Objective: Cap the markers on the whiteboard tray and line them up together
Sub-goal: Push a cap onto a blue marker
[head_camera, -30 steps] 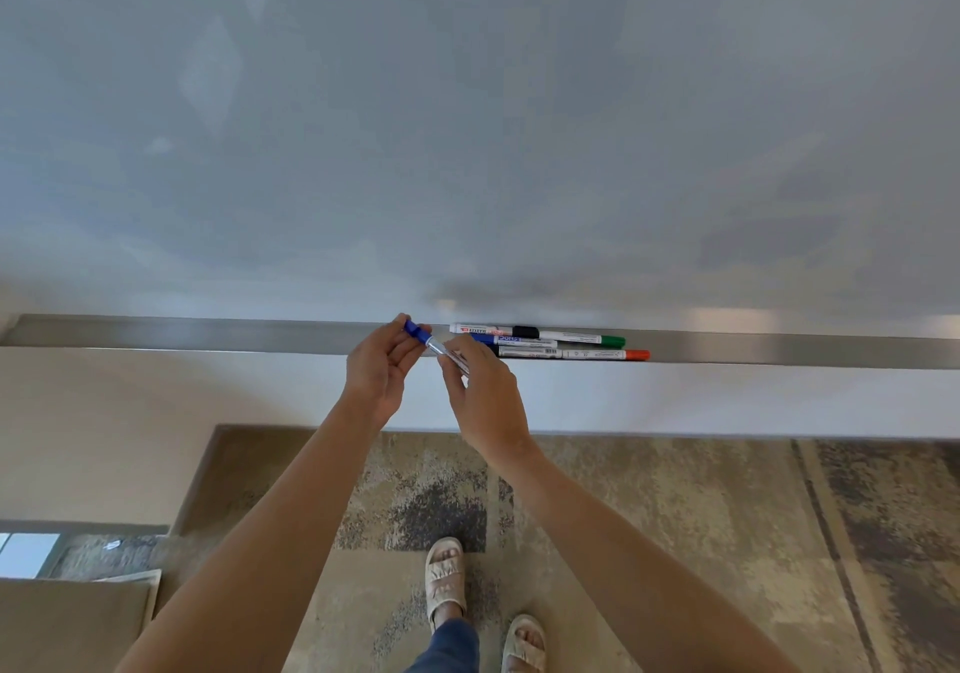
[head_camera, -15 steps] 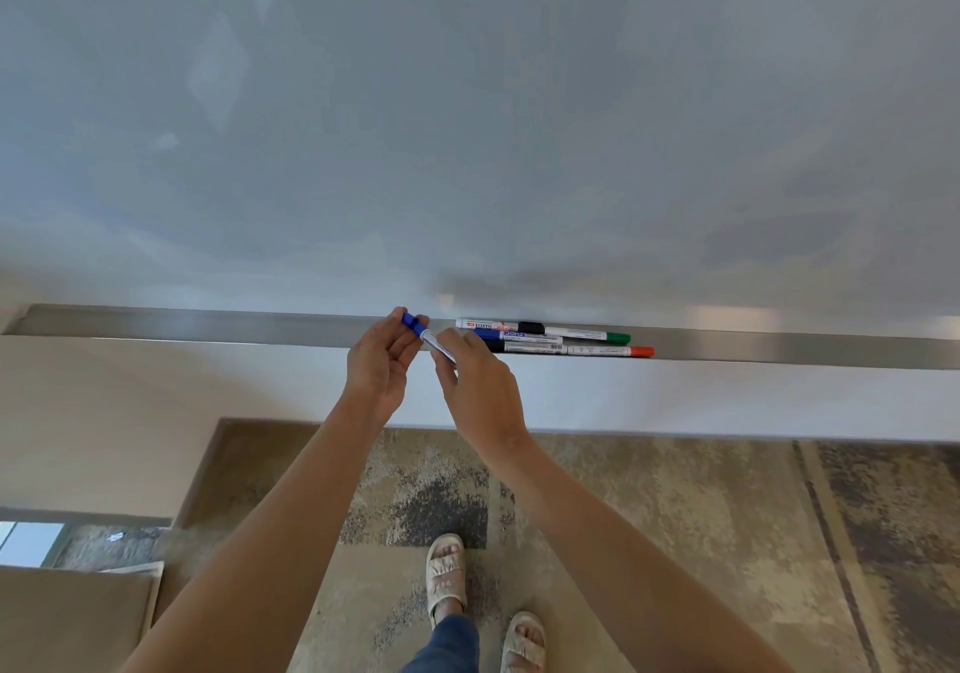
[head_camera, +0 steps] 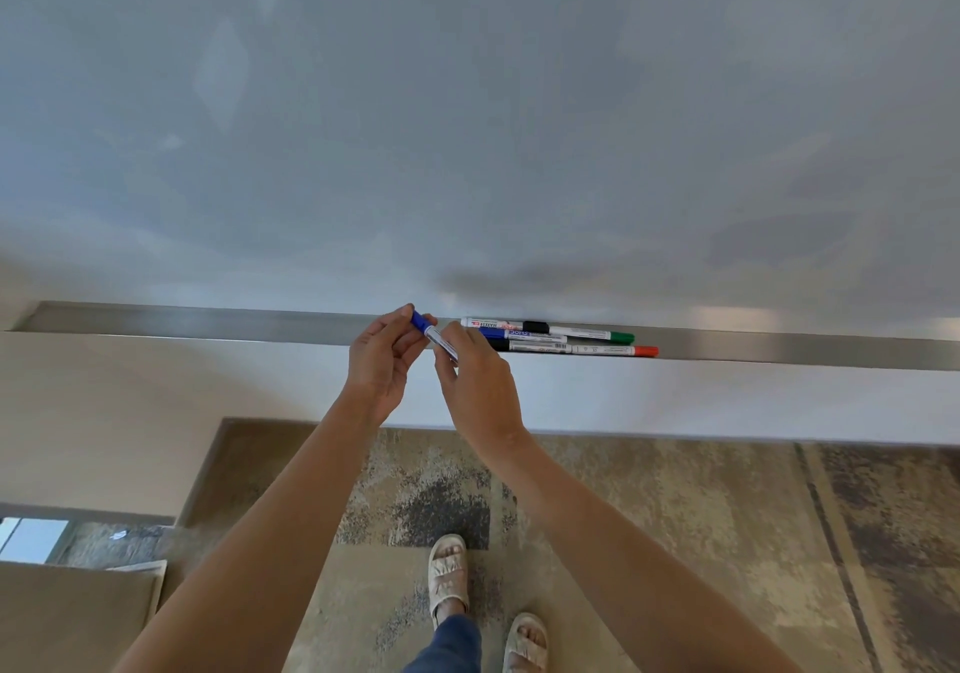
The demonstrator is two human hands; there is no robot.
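- The blue marker (head_camera: pixel 435 335) is held above the tray (head_camera: pixel 208 320), slanting from 10 to 4 o'clock.
- Left hand (head_camera: pixel 378 360) pinches its blue cap end; right hand (head_camera: pixel 475 381) grips the barrel.
- It looks light, stiff and smooth: hold the barrel mid-length and press the cap straight.
- I count one marker in hand; at 3 o'clock a group of markers (head_camera: pixel 558 339) lies on the tray, seemingly four or five.

A single wide-angle camera on the person's head looks forward and down. It faces the whiteboard (head_camera: pixel 467 100) close up, with the metal tray (head_camera: pixel 208 320) crossing mid-frame and the carpet (head_camera: pixel 675 542) and the wearer's feet at the bottom.
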